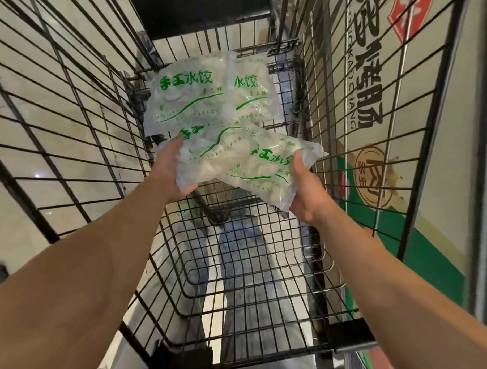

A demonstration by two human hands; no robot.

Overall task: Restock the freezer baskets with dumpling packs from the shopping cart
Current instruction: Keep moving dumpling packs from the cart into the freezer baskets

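**So: packs in cart, both hands loaded**

Black wire shopping cart (78,151) holds 2 dumpling packs (195,95) at far end. Nearer, left hand (171,173) grips one pack (205,155) from below; right hand (306,193) clamps another pack (266,169) w/ thumb on top, both raised over cart floor.
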